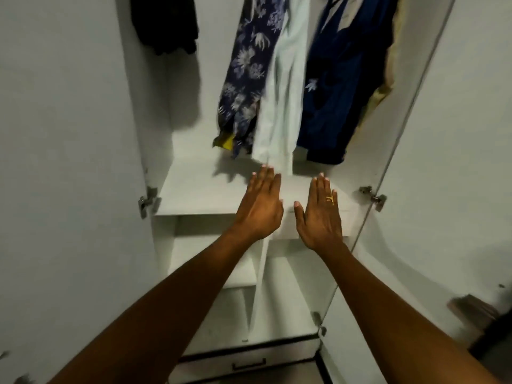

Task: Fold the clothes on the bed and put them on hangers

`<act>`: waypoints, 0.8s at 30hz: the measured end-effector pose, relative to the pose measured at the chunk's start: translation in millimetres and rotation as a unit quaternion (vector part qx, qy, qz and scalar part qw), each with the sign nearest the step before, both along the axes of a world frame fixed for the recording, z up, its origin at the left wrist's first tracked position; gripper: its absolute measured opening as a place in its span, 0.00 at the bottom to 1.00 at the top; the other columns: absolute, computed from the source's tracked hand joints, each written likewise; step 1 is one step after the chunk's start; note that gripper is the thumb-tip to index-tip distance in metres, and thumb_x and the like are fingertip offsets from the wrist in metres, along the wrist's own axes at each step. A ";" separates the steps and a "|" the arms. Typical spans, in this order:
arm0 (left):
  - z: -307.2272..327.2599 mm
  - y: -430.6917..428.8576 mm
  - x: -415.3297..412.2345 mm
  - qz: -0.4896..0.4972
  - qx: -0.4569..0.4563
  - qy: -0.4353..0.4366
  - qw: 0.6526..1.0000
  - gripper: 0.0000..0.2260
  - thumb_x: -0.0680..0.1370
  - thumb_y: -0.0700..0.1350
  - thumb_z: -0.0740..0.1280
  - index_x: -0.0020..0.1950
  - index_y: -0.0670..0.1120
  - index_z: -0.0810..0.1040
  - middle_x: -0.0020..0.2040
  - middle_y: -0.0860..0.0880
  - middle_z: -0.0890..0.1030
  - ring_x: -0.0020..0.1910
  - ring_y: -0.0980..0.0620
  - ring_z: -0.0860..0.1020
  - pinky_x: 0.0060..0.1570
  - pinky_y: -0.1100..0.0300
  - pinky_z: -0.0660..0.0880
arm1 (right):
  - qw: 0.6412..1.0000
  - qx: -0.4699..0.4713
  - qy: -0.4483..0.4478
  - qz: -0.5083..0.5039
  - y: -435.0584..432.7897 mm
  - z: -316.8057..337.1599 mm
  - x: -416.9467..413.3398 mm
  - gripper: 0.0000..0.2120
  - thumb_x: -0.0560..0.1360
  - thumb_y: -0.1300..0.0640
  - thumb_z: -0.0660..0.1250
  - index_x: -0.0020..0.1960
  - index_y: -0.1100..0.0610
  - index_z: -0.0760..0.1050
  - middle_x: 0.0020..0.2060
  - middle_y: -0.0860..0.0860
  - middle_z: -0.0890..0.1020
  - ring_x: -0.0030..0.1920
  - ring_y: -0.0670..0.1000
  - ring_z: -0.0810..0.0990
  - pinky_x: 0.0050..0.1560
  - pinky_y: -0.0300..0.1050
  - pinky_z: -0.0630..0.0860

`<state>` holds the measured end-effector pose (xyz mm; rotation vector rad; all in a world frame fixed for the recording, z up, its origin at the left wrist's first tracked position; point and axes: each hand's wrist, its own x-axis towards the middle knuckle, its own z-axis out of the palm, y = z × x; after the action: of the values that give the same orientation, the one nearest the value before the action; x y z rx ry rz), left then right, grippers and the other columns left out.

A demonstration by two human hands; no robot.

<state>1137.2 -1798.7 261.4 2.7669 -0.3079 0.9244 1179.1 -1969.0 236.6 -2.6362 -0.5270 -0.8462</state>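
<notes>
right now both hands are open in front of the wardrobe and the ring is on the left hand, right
No: the ring is on the right hand, not the left hand, as the head view shows. Both hands are indeed open in front of the wardrobe.

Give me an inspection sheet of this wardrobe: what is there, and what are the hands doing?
Surface: white shelf under the hanging clothes.
Job's things: floral garment, pale garment, navy garment and black garment hang above the shelf; hangers out of view.
Clutter: nothing seen.
Grips: left hand and right hand open, fingers straight, holding nothing; left fingertips near the pale garment's hem, contact unclear.
Cables: nothing seen.
Surroundings: left door and right door stand open; drawer with dark handle at the bottom.
</notes>
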 end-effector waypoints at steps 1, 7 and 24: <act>-16.1 1.0 -13.6 0.008 -0.004 0.018 1.000 0.30 0.83 0.49 0.58 0.82 0.37 0.54 0.82 0.36 0.52 0.82 0.39 0.48 0.80 0.43 0.47 | 1.000 -0.005 0.023 0.017 2.7 -19.4 -13.5 0.35 0.84 0.43 0.47 0.83 0.64 0.46 0.83 0.60 0.48 0.83 0.58 0.46 0.82 0.57 0.44; -158.3 11.9 -146.1 0.077 -0.017 0.175 0.981 0.31 0.84 0.48 0.57 0.82 0.37 0.50 0.82 0.36 0.46 0.81 0.38 0.41 0.80 0.42 0.42 | 0.979 -0.041 0.163 0.115 29.6 -176.4 -132.1 0.34 0.85 0.44 0.54 0.82 0.66 0.53 0.81 0.64 0.55 0.82 0.62 0.54 0.80 0.62 0.56; -322.9 106.8 -477.8 0.303 -0.071 0.463 0.830 0.32 0.83 0.57 0.41 0.83 0.39 0.48 0.82 0.37 0.48 0.82 0.38 0.44 0.80 0.43 0.43 | 0.820 -0.262 0.395 0.320 134.7 -320.4 -373.2 0.45 0.76 0.32 0.26 0.83 0.62 0.40 0.83 0.59 0.43 0.83 0.56 0.42 0.79 0.50 0.36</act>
<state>659.3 -1691.9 -61.4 2.7921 0.7886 -0.3986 805.9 -1834.3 -83.8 -2.5975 -1.3974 0.6720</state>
